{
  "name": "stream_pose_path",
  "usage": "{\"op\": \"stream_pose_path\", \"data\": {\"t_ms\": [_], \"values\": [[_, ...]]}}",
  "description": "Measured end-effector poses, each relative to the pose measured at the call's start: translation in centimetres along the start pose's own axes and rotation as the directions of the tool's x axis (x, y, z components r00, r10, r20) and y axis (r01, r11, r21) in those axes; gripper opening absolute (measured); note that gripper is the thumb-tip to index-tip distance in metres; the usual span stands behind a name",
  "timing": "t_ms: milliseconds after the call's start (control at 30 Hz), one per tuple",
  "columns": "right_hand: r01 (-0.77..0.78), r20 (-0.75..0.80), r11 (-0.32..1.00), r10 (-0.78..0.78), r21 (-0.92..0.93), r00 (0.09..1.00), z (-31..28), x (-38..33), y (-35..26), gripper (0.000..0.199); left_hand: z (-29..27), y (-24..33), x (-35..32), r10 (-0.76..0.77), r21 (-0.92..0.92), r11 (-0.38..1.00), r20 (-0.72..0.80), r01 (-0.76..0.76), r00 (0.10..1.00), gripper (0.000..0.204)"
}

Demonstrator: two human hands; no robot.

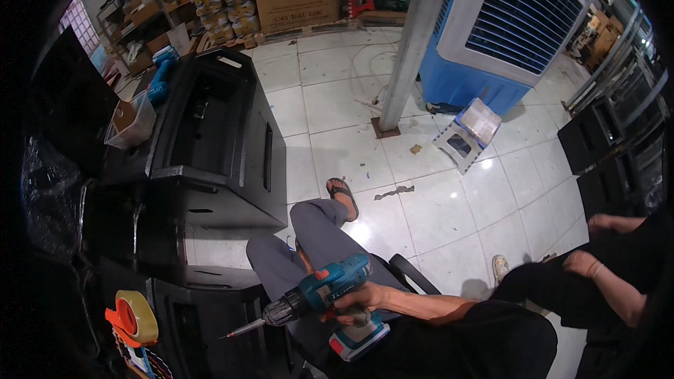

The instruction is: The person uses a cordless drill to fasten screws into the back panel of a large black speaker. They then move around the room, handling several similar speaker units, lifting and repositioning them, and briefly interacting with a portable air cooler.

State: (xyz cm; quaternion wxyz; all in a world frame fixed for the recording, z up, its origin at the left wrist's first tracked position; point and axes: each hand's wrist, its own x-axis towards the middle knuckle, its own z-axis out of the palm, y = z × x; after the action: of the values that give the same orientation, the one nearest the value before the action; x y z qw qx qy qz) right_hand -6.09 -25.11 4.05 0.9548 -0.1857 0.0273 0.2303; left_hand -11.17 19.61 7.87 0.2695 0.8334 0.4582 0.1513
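My right hand (359,301) is closed around the grip of a teal and black cordless drill (335,282), which has a red and grey battery at its base. A long, thin bit points down and left from the chuck. Below the bit lies a black cabinet (203,323) with recessed openings. My grey-trousered knees are just beyond the drill. A patch of skin beside the nearer knee is mostly hidden, and I cannot make out whether it is a foot. My left hand does not show.
A tape dispenser (132,317) lies at lower left. On the large black cabinet (260,161) stand a second drill (163,74) and a clear plastic bin (132,125). Ahead are a metal post (411,49), an air cooler (477,77) and a small stool (460,144). Another person's hand (583,265) is at right.
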Motion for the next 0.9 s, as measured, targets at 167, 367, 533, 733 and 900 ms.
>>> {"op": "stream_pose_path", "data": {"t_ms": [167,367,533,733,900], "values": [[-0.112,-0.072,0.993,0.114,0.033,0.991,-0.7,0.0,0.5,0.041,-0.3,-1.5,0.9,-0.034,-0.005,0.999,-0.11,0.033,0.993,0.099],[0.11,0.086,0.994,-0.109,-0.006,0.99,0.7,1.3,0.2,0.041,-1.0,-2.8,2.7,-0.062,-0.077,0.996,-0.304,0.041,0.951,0.11],[0.119,0.09,0.993,-0.117,-0.019,0.989,0.9,1.5,0.2,0.045,-1.6,-4.0,3.3,-0.072,-0.119,0.992,-0.266,0.042,0.961,0.124],[0.127,0.102,0.992,-0.124,-0.021,0.987,0.1,1.5,0.3,0.047,-0.1,-3.0,2.1,-0.055,-0.055,0.998,-0.338,0.038,0.939,0.098],[0.169,0.07,0.986,-0.169,0.001,0.983,0.9,1.6,-0.2,0.048,0.3,-2.3,1.3,-0.034,-0.006,0.999,-0.424,0.034,0.905,0.071]]}}
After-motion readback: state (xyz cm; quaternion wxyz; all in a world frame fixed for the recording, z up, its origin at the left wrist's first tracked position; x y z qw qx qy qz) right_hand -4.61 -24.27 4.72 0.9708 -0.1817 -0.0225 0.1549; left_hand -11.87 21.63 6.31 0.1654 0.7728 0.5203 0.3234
